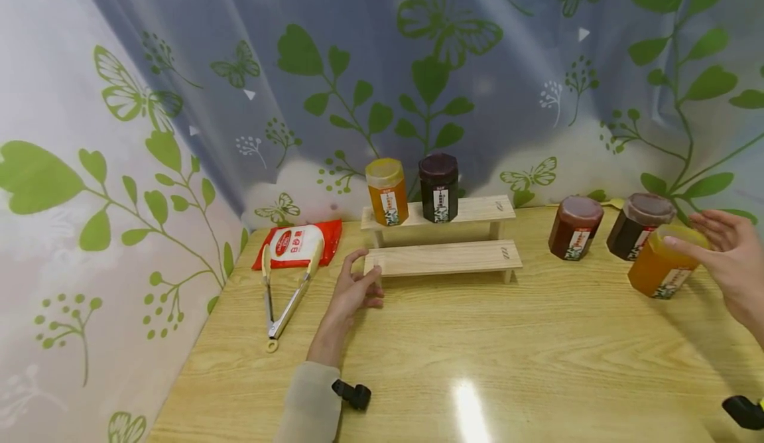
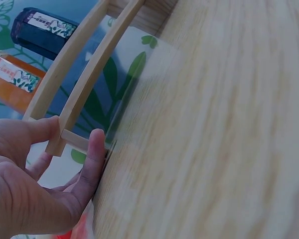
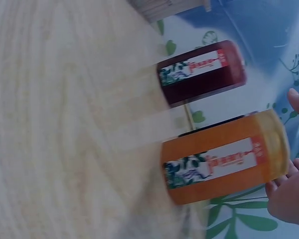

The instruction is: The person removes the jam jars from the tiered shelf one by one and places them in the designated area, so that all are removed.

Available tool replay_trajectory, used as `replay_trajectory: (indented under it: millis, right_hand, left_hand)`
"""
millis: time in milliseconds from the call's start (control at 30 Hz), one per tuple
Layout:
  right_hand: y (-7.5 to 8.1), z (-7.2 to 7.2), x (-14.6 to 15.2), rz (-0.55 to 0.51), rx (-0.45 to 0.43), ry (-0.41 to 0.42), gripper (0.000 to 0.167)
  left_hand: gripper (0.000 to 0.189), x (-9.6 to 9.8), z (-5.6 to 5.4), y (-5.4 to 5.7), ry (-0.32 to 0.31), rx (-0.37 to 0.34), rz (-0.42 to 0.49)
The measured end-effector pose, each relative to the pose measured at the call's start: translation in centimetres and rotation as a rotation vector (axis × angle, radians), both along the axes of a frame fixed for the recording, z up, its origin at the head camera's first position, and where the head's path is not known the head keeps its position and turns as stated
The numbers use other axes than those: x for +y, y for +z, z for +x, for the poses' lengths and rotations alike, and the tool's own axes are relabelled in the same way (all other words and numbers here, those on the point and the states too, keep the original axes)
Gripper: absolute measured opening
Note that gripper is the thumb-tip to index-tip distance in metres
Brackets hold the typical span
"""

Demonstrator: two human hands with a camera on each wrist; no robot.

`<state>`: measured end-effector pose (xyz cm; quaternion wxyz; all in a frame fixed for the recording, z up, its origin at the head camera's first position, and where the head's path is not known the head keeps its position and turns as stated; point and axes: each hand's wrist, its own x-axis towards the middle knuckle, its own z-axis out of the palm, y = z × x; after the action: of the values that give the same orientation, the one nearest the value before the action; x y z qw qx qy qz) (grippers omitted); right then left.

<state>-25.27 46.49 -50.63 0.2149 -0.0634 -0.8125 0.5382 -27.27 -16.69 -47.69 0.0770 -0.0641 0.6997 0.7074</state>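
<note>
My left hand (image 1: 355,290) grips the left end of the lower board of a two-tier wooden rack (image 1: 444,259), thumb at the front edge. In the left wrist view, its fingers surround the board end. On the upper tier stand a yellow-lidded orange jar (image 1: 386,194) and a dark jar (image 1: 439,191). At the right, my right hand (image 1: 731,257) is spread around the lid of another orange jar (image 1: 662,264). The right wrist view shows the thumb apart from that lid, with the fingers (image 3: 290,174) close behind it.
A dark red jar (image 1: 575,229) and a dark jar (image 1: 635,227) stand left of the right hand's jar. At the left, metal tongs (image 1: 286,304) with cream tips lean over a red and white packet (image 1: 301,243). A patterned curtain (image 1: 370,85) hangs behind the table (image 1: 418,343).
</note>
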Motion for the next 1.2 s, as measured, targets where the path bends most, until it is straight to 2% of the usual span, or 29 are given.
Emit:
replay_trajectory:
  millis: [67,133,233,367,467,533,633,867,1000,1200]
  right_hand:
    - [-1.0,-1.3,1.7,0.005,0.035,0.002,0.077]
    - [-0.7,-1.8,2.1,0.006,0.061,0.011,0.076]
    - [3.0,-0.6,-0.6,-0.020,0.062,0.030,0.075]
    - [9.1,2.0,-6.4,-0.012,0.038,0.054,0.069]
    - [11.7,2.6,-9.2,0.012,0.013,0.072,0.069]
    - [12.8,2.5,-10.4,0.012,-0.008,0.093,0.070]
    - [13.6,1.8,-11.8,0.010,-0.019,0.137,0.067]
    - [14.5,0.0,-14.8,-0.122,0.000,0.321,0.057]
    - [14.4,-1.0,-17.0,-0.114,-0.029,0.385,0.059]
    - [14.1,-2.6,-20.5,-0.072,-0.090,0.429,0.064]
  left_hand:
    - [0.055,0.0,0.0,0.0,0.000,0.001,-0.001]
    - [0.054,0.1,0.0,0.1,0.002,-0.001,0.001]
    - [0.054,0.2,0.0,0.1,0.005,0.000,0.008]
    - [0.053,0.2,0.1,0.0,0.008,0.005,0.018]
    - [0.053,0.2,0.1,-0.1,0.010,0.010,0.022]
    - [0.052,0.2,0.1,-0.1,0.013,0.011,0.022]
    - [0.052,0.1,0.0,-0.1,0.015,0.015,0.020]
    - [0.052,0.2,0.1,0.0,0.015,0.011,0.024]
    - [0.053,0.2,0.0,-0.1,0.010,0.008,0.025]
    - [0.054,0.1,0.0,0.0,0.003,0.018,0.023]
